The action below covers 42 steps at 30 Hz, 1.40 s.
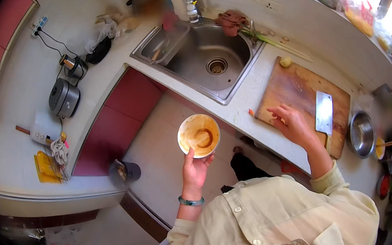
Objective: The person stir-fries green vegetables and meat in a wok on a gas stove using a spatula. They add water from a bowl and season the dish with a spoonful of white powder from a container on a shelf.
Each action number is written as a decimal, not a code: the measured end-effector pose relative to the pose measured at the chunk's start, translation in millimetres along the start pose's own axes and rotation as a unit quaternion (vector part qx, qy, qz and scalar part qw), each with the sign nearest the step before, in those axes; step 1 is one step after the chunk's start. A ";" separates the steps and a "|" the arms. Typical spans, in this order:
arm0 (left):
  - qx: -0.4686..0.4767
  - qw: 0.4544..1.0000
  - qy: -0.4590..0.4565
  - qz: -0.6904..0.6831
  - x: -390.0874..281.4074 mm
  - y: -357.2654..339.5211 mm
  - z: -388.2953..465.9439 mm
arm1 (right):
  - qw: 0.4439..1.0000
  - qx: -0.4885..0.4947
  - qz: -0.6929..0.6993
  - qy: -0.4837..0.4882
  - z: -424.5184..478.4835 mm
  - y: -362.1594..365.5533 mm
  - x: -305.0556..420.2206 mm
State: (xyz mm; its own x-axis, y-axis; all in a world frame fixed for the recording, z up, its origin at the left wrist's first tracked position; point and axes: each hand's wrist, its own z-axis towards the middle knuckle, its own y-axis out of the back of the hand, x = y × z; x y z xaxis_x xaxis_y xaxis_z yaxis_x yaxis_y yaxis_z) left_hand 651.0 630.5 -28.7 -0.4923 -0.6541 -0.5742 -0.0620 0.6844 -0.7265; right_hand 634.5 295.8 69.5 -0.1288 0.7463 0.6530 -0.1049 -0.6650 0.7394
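A white bowl (pixel 199 136) with orange-brown residue smeared inside is gripped at its rim by my left hand (pixel 195 169), over the floor in front of the counter. My right hand (pixel 290 124) hovers above the near part of the wooden cutting board (pixel 288 88), fingers apart and slightly bent, holding nothing. A cleaver (pixel 323 111) lies on the board to the right of that hand. One peeled, pale yellow piece of food (pixel 285 61) rests at the board's far corner. A small orange-red scrap (pixel 251 112) is by the board's left edge.
Beyond the bowl is a steel sink (pixel 223 48) with a brown cloth (pixel 231 22) on its rim and green onion stalks (pixel 282 46) beside it. A metal basin (pixel 361 134) stands right of the board. A trash bin (pixel 128 170) stands on the floor at left.
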 end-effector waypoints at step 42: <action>0.086 0.976 0.185 0.081 -176.2 -44.0 528.1 | 0.998 -0.060 0.027 -0.009 637.1 -211.8 -294.7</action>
State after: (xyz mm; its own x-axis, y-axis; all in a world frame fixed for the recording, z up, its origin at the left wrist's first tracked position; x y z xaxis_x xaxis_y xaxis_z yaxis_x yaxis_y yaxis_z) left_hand 1198.9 545.6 -94.9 -0.7658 -0.3591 -0.5335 0.1731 0.6839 -0.7088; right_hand 1323.0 233.7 -175.0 -0.1205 0.7095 0.6944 -0.2151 -0.7015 0.6794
